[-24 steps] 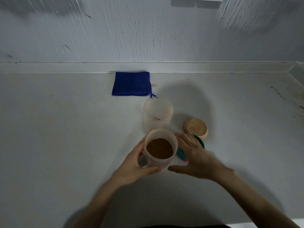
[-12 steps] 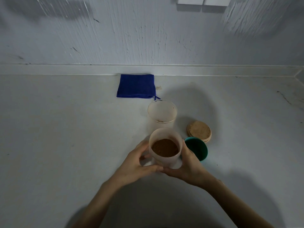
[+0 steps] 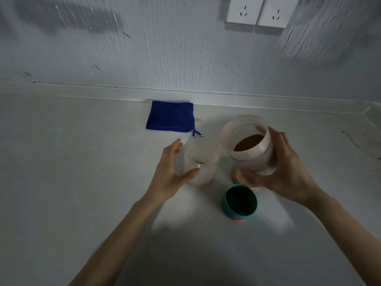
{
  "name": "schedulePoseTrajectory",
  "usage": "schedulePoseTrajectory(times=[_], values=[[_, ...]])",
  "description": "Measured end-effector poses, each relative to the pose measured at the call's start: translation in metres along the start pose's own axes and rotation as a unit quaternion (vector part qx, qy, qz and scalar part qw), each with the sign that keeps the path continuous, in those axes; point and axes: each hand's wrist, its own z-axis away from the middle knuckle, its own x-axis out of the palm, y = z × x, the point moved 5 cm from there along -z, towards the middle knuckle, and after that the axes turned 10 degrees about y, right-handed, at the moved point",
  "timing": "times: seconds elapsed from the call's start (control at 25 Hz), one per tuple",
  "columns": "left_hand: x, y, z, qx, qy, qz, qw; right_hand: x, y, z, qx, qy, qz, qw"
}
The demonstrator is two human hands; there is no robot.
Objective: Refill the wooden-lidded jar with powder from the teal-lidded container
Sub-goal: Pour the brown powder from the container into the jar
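The step in hand is the approach to the pour: both vessels stand uncapped and no powder has left the source yet. The right hand (image 3: 288,172) grips the open container (image 3: 249,145) – a frosted, translucent cylinder part-filled with fine brown powder (image 3: 248,143) – holding it raised and tilted, just right of the jar (image 3: 200,162). The jar, also frosted and cylindrical, stands upright on the counter (image 3: 72,172) with only a trace of brown residue inside. The left hand (image 3: 171,172) is spread wide at the jar's left side, fingers straight; whether the palm touches the wall cannot be told. The wooden lid (image 3: 241,178), a pale grained disc, lies to the right of the jar, mostly hidden under the raised container. The teal lid (image 3: 240,202), smooth plastic, lies inverted in front and to the right of the jar. The next move likely calls for steadying the jar, bringing the container's rim over its mouth, then tipping gradually – fine powder tends to slide out in a sudden mass.
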Motion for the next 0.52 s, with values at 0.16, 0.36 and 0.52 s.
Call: schedulePoseTrajectory(times=[0.16, 0.36, 0.52], values=[[0.023, 0.006, -0.013, 0.017, -0.028, -0.001, 0.999, -0.001, 0.001, -0.026, -0.09, -0.007, 0.129, 0.988], [0.035, 0.0, -0.02, 0.027, -0.028, 0.054, 0.998, 0.01, 0.004, -0.042, -0.147, -0.032, 0.2, 0.968], [0.032, -0.007, -0.023, 0.03, -0.014, 0.038, 0.999, 0.019, 0.005, -0.047, -0.192, -0.055, 0.234, 0.951]])
